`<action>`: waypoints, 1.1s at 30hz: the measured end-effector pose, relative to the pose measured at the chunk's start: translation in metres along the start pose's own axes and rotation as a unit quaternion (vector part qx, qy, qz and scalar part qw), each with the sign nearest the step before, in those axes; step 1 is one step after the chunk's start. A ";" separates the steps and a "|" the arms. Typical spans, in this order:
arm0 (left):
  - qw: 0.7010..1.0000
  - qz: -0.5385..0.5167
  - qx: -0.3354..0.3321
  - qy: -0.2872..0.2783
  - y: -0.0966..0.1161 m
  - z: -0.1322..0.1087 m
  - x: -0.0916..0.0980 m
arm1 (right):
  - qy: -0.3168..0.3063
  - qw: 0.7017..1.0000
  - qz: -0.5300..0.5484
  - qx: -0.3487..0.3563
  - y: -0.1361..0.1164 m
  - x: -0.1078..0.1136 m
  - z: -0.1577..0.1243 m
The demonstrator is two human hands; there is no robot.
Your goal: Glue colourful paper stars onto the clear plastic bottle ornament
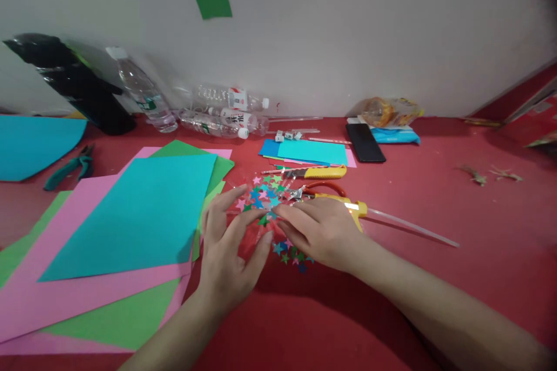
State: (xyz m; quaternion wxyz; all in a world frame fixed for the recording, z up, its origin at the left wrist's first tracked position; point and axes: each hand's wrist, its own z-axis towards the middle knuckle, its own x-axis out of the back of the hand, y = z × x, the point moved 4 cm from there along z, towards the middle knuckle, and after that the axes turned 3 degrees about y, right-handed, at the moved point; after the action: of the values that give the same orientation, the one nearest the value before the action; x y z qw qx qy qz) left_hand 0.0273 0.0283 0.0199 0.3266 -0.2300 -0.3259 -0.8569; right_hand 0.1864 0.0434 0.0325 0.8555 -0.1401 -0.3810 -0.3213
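Note:
Small paper stars [260, 192] in pink, blue, green and turquoise sit in a cluster at the middle of the red table, on what looks like clear plastic strips. My left hand [232, 243] curves around the cluster's left side, fingers apart, its index fingertip touching the stars. From the right, my right hand [324, 229] reaches in with its fingers together and their tips at the cluster's centre. What those fingertips pinch is too small to make out. More stars [285, 249] show below, between my hands. A yellow glue gun [359, 208] with a clear glue stick lies partly behind my right hand.
Beyond my hands lie a yellow utility knife [324, 172], red-handled scissors [326, 186] and paper strips [313, 152]. Coloured sheets [143, 214] cover the left, near pliers [72, 168]. Plastic bottles [226, 122] line the wall. A black phone [366, 143] lies back right.

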 end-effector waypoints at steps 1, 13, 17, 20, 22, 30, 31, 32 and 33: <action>1.000 0.001 -0.001 0.000 0.000 0.000 -0.001 | -0.001 1.000 -0.004 0.005 0.000 0.000 0.000; 1.000 0.003 -0.012 0.001 0.002 0.000 -0.002 | -0.017 0.996 -0.058 0.061 -0.001 -0.006 -0.009; 1.000 0.005 -0.011 -0.006 0.002 0.000 -0.002 | -0.016 0.996 -0.059 0.067 -0.002 -0.006 -0.009; 1.000 0.008 -0.010 -0.013 0.003 0.000 -0.002 | -0.018 0.996 -0.052 0.064 -0.002 -0.005 -0.008; 1.000 0.009 -0.012 -0.013 0.003 0.000 -0.003 | -0.013 0.997 -0.047 0.063 -0.003 -0.004 -0.006; 1.000 0.019 -0.014 -0.007 0.002 0.000 -0.002 | -0.016 0.999 -0.041 0.026 -0.002 -0.005 -0.006; 1.000 0.021 -0.015 -0.006 0.002 0.001 -0.002 | -0.017 0.999 -0.037 0.021 -0.001 -0.005 -0.006; 1.000 0.022 -0.014 -0.004 0.001 0.001 -0.001 | -0.016 0.999 -0.033 0.017 -0.001 -0.005 -0.006; 1.000 0.024 -0.013 -0.003 0.001 0.001 -0.001 | -0.013 0.999 -0.028 0.016 -0.001 -0.005 -0.006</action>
State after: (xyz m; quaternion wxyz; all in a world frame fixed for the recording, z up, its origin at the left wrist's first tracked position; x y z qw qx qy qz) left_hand 0.0289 0.0291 0.0203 0.3433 -0.2441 -0.3103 -0.8522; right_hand 0.1871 0.0419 0.0245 0.8435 -0.1197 -0.4007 -0.3371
